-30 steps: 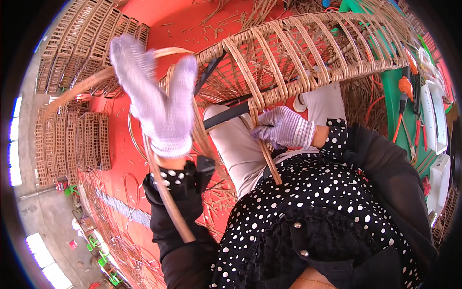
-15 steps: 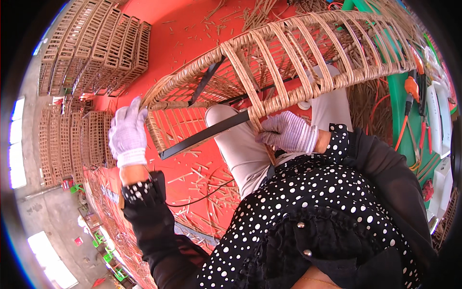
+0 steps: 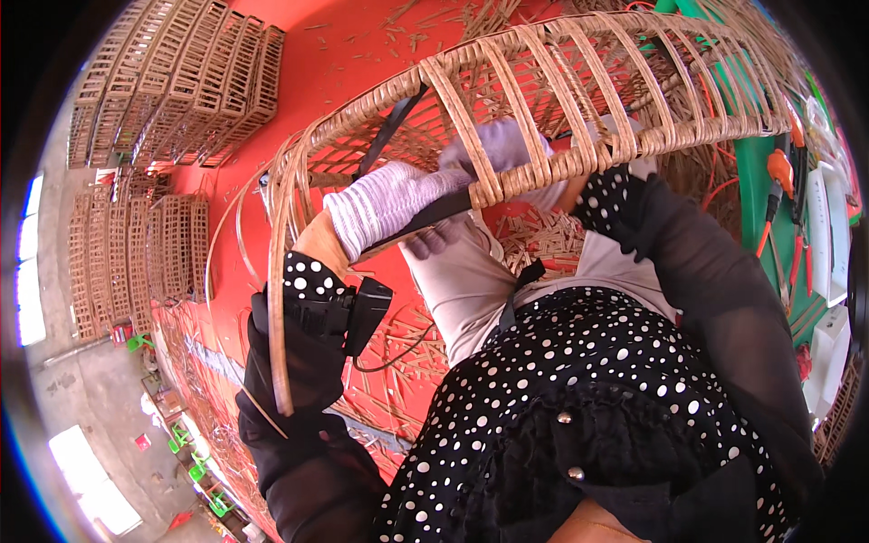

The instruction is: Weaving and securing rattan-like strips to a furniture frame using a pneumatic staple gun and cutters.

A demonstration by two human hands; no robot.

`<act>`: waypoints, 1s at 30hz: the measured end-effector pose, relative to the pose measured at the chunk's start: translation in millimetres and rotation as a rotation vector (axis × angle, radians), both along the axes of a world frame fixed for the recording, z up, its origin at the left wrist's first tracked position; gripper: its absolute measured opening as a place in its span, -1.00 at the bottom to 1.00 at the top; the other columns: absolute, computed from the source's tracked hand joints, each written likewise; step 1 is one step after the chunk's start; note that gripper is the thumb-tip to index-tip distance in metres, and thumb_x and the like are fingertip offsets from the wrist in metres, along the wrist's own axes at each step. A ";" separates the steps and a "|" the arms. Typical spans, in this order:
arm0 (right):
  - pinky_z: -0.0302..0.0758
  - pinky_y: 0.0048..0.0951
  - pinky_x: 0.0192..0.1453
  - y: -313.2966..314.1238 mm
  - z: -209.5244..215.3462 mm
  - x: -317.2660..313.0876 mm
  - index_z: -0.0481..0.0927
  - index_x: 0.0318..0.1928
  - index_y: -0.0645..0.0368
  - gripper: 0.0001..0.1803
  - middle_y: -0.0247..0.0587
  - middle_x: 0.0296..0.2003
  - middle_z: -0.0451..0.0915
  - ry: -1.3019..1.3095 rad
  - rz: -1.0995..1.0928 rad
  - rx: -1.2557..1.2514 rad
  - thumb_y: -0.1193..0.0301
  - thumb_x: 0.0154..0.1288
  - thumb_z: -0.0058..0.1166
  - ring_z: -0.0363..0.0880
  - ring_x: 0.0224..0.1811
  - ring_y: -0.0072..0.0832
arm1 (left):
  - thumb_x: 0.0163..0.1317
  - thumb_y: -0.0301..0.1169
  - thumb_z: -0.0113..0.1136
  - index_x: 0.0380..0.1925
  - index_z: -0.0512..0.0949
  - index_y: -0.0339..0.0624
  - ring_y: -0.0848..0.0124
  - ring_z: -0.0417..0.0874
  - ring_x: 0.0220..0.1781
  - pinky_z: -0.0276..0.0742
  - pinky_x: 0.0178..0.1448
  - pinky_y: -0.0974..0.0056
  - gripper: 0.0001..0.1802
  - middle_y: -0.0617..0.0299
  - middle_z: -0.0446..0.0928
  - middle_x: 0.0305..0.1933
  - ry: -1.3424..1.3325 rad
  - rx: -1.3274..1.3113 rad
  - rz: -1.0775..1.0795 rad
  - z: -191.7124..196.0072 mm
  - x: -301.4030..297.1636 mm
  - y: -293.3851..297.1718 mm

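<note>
Basket (image 3: 561, 100), a light, stiff but springy cane frame, rests across the lap, best gripped at its thick woven rim, where the gloved left hand (image 3: 398, 199) curls its fingers, the right hand (image 3: 498, 149) largely hidden, its fingers' state untellable.

Gloved left hand (image 3: 394, 201) grips the rim of a wicker frame (image 3: 579, 100) lying across the lap; gloved right hand (image 3: 502, 149) sits behind its slats, grip hidden; stacked crates (image 3: 172, 81) on red floor (image 3: 344, 45)
</note>
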State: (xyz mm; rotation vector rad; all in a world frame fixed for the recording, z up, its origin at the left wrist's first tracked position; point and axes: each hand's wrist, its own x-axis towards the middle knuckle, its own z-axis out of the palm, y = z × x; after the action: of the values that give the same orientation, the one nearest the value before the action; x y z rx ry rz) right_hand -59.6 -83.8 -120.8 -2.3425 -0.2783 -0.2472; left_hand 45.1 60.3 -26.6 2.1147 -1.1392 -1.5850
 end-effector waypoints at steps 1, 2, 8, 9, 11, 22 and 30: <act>0.45 -0.32 -0.27 -6.9 0.7 12.7 0.51 -0.25 0.17 -0.76 -0.14 -0.44 0.55 -0.022 0.022 0.050 0.34 0.06 0.12 0.55 -0.34 -0.31 | 0.26 -0.28 -0.06 -0.33 0.47 -0.31 0.38 0.61 -0.55 0.53 -0.44 0.33 -0.72 0.06 0.55 -0.54 -0.021 -0.156 -0.090 -0.7 1.5 -0.2; 0.47 -0.29 -0.24 -14.3 0.9 22.8 0.51 -0.20 0.09 -0.75 -0.16 -0.37 0.55 0.050 0.054 -0.004 0.29 0.09 0.06 0.54 -0.27 -0.30 | 0.25 -0.27 -0.04 -0.35 0.52 -0.31 0.39 0.62 -0.52 0.56 -0.38 0.36 -0.70 0.04 0.56 -0.51 0.069 -0.272 -0.055 -0.6 0.7 2.3; 0.49 -0.34 -0.15 -3.7 5.8 -5.4 0.53 -0.15 0.01 -0.74 -0.25 -0.28 0.57 -0.290 -0.274 0.099 0.24 0.16 0.00 0.54 -0.18 -0.34 | 0.17 -0.37 0.10 -0.31 0.58 -0.31 0.48 0.60 -0.33 0.49 -0.20 0.40 -0.78 0.17 0.59 -0.40 -0.302 -0.671 -0.154 3.4 -11.8 11.9; 0.51 -0.37 -0.22 2.1 12.9 -22.5 0.54 -0.17 0.05 -0.73 -0.24 -0.32 0.59 -0.127 -0.189 0.108 0.21 0.19 -0.01 0.57 -0.26 -0.38 | 0.11 -0.40 0.16 -0.32 0.59 -0.30 0.50 0.59 -0.33 0.48 -0.19 0.41 -0.80 0.19 0.60 -0.39 -0.173 -0.664 0.043 3.8 -17.0 17.6; 0.52 -0.45 -0.40 20.1 29.7 -55.1 0.55 -0.21 0.17 -0.65 -0.19 -0.41 0.60 0.393 -0.166 0.434 0.14 0.23 -0.02 0.58 -0.46 -0.44 | -0.05 -0.48 0.28 -0.27 0.58 -0.27 0.40 0.59 -0.31 0.48 -0.14 0.35 -0.72 0.16 0.58 -0.32 -0.044 -0.732 0.172 3.6 -24.9 28.4; 0.40 -0.65 -0.61 64.5 32.5 -70.2 0.58 -0.34 0.19 -0.83 -0.35 -0.58 0.54 0.718 -0.170 1.090 0.34 0.16 0.13 0.48 -0.64 -0.63 | 0.10 -0.46 0.09 -0.18 0.53 -0.29 0.36 0.60 -0.28 0.51 -0.20 0.32 -0.74 0.13 0.55 -0.28 -0.157 -0.664 0.038 11.2 -23.5 39.9; 0.47 -0.44 -0.30 9.6 -1.9 15.1 0.54 -0.23 0.15 -0.76 -0.24 -0.37 0.55 -0.293 0.320 0.493 0.36 0.07 0.12 0.55 -0.31 -0.44 | 0.22 -0.40 -0.07 0.01 0.41 -0.17 0.37 0.62 -0.54 0.57 -0.34 0.37 -0.65 0.10 0.57 -0.48 0.151 0.166 0.345 8.3 -4.1 7.5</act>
State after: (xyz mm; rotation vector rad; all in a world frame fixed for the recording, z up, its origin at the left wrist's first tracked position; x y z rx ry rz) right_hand -44.5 -74.2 -122.7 -1.7433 -0.6491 -0.4464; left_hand 41.0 67.8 -18.4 2.1063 -0.5747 -1.6814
